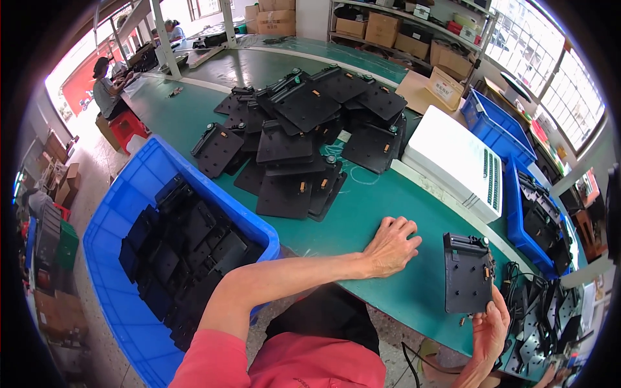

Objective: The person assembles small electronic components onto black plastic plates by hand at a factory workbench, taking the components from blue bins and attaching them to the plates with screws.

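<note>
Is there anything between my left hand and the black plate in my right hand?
Nothing visible: only green tabletop shows in the gap between your left hand and the black plate in your right hand.

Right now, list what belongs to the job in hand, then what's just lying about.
Seems part of the job:
Black plate in the right hand
Heap of similar black plates
Blue tub of black parts

Probably just lying about:
Brown cardboard boxes at the back
White stack beside the heap, use unclear
</note>
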`<state>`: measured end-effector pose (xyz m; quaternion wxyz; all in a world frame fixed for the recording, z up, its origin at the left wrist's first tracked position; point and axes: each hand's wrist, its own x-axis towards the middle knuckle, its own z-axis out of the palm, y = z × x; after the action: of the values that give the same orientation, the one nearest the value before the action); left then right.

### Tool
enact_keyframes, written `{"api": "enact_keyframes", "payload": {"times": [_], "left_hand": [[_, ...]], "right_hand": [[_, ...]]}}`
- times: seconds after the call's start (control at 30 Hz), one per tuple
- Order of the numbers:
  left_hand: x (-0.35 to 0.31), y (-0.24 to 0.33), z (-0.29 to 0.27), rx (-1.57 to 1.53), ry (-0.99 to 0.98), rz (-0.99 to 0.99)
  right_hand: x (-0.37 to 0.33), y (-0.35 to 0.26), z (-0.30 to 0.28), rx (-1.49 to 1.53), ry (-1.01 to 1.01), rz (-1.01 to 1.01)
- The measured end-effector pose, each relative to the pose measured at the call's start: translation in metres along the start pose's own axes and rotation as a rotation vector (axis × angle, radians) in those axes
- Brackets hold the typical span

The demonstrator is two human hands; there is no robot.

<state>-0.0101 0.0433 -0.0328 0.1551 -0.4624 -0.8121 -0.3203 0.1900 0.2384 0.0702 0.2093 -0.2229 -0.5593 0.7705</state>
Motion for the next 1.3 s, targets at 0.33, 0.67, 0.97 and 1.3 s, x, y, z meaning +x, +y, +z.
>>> {"api": "enact_keyframes", "payload": {"times": [0.33,0.67,0.97,1.3], "left_hand": [[-0.001,0.002,0.003,0.013,0.014,0.004],[0.0,-0.009,0.027,0.016,0.193,0.059],[0.01,-0.004,0.018,-0.062,-0.356,-0.069],[-0.021,-0.017,0.05,0.039,0.296,0.17]], "right_hand": [[0.008,0.002,-0.006,0.011,-0.088,0.03],[0.034,-0.002,0.085,-0.03,-0.317,0.075],[0.068,0.013,0.225,-0.009,-0.779,0.161],[0.065,0.066,0.402,0.051,-0.833,0.24]]}}
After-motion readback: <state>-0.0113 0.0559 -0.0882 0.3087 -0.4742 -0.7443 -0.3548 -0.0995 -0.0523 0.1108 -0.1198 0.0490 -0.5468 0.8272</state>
